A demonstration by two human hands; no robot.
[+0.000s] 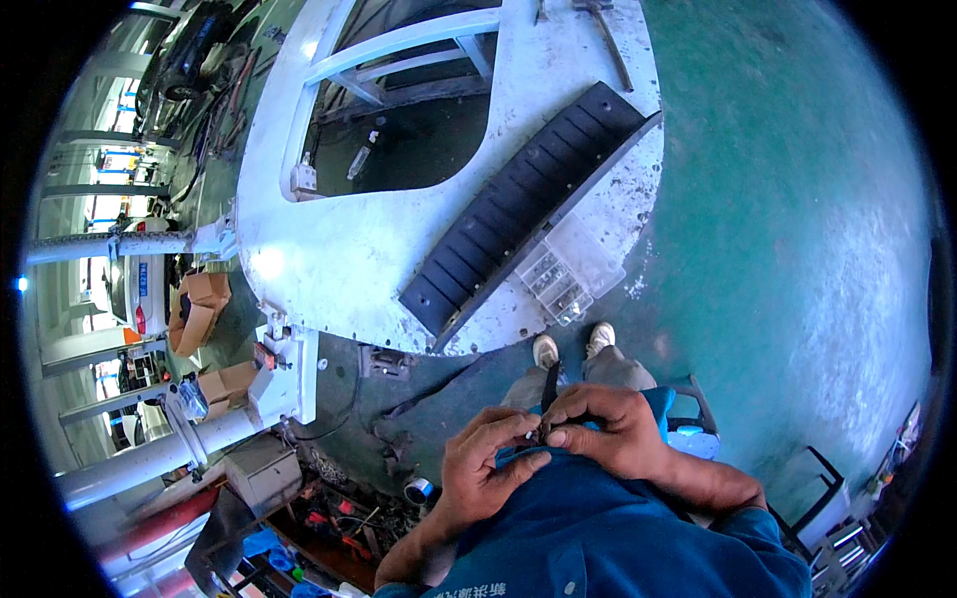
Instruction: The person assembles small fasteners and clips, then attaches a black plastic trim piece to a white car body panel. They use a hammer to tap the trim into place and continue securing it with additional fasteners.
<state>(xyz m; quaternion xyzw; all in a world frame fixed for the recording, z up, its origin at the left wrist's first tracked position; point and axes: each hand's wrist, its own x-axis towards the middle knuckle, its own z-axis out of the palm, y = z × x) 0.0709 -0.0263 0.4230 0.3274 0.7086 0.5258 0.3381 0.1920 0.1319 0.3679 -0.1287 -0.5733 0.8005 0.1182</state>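
Our left hand point(485, 468) & right hand point(608, 427) pinch a small dark strip point(549, 387) at 6 o'clock; fingers clenched on it. We reckon it could slip, drop to the green floor point(797, 249).

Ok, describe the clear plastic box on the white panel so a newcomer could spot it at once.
Start from the big white car body panel lying flat on the green floor. A long black ribbed trim strip runs diagonally across its right half. The clear plastic compartment box lies open against the strip's lower right edge, near the panel's rim: the only see-through thing there, divided into small cells of parts.
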